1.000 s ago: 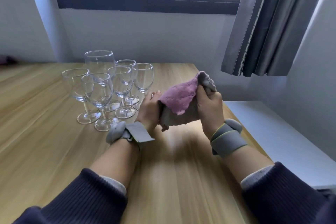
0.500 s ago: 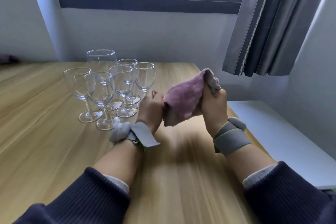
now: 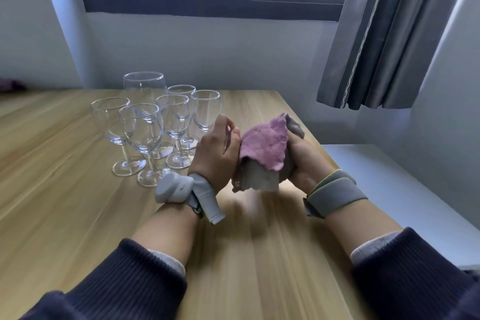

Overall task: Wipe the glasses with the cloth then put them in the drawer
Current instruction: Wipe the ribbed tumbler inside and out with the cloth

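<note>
Glasses: one glass [image 3: 230, 132] is up off the table, held between both hands, mostly wrapped in the cloth [image 3: 265, 150]; only a bit of clear rim or base shows by the left thumb, can't tell which end. Cloth is pink on the outer face w/ a grey underside, bunched over the glass, a grey flap hanging below toward the table [image 3: 78, 189]. Left hand [image 3: 218, 153] has fingers curled round the exposed glass part, thumb on top, pressed right against the cloth edge. Right hand [image 3: 306, 161] grips the cloth from the right side and under, fingers closed into the fabric, so it holds the glass through the cloth. Both hands sit just above the wood table, near its right edge.

Six more glasses stand upright on the table just left of the left hand, clustered close: nearest stemmed glass [image 3: 142, 132], one to its left [image 3: 111, 122], a middle one [image 3: 174, 119], a right one [image 3: 205, 109] just behind the left hand's fingers, a rear one [image 3: 181, 89] partly hidden, and a taller wide glass [image 3: 144, 86] at the back. Bases nearly touch.

Grey wrist straps on both arms: left strap [image 3: 181, 189], right strap [image 3: 335, 192]. Dark ribbed sleeves [image 3: 130, 280] pushed up the forearms. White low surface [image 3: 389, 189] to the right of the table. Grey curtain [image 3: 384, 34] hangs upper right; dark-framed window [image 3: 207, 5] behind
</note>
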### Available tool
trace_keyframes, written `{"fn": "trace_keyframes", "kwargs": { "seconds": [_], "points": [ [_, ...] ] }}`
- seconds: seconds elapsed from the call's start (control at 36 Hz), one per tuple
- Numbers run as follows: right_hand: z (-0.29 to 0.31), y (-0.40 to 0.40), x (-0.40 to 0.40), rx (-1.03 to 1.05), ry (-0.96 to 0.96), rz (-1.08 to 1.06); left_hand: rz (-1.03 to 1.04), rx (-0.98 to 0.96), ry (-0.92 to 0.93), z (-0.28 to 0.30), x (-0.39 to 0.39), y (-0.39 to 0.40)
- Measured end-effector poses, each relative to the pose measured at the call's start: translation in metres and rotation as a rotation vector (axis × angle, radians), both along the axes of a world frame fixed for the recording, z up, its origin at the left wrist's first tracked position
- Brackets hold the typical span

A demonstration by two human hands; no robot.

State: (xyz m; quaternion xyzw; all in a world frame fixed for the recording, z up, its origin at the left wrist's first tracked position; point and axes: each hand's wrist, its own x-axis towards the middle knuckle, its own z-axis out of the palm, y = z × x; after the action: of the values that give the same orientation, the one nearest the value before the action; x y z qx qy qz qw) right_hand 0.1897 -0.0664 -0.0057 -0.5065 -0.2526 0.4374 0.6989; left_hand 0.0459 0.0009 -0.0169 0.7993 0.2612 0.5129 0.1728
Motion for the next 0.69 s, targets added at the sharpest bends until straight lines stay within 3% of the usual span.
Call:
{"fn": "trace_keyframes", "kwargs": {
  "seconds": [0.22, 0.42, 0.53, 0.69],
  "points": [
    [0.003, -0.006, -0.004, 0.047, -0.141, 0.179, 0.005, -0.196, -0.108, -0.001, 0.000, 0.003],
    [0.006, -0.012, -0.006, 0.063, -0.314, 0.228, -0.088, -0.752, -0.234, 0.000, 0.005, 0.011],
    [0.008, -0.015, -0.006, 0.072, -0.534, 0.252, -0.122, -1.096, -0.266, 0.000, 0.005, 0.013],
    [0.012, -0.019, -0.008, 0.122, -0.669, 0.365, -0.173, -1.279, -0.301, 0.000, 0.000, 0.015]
  ]
}}
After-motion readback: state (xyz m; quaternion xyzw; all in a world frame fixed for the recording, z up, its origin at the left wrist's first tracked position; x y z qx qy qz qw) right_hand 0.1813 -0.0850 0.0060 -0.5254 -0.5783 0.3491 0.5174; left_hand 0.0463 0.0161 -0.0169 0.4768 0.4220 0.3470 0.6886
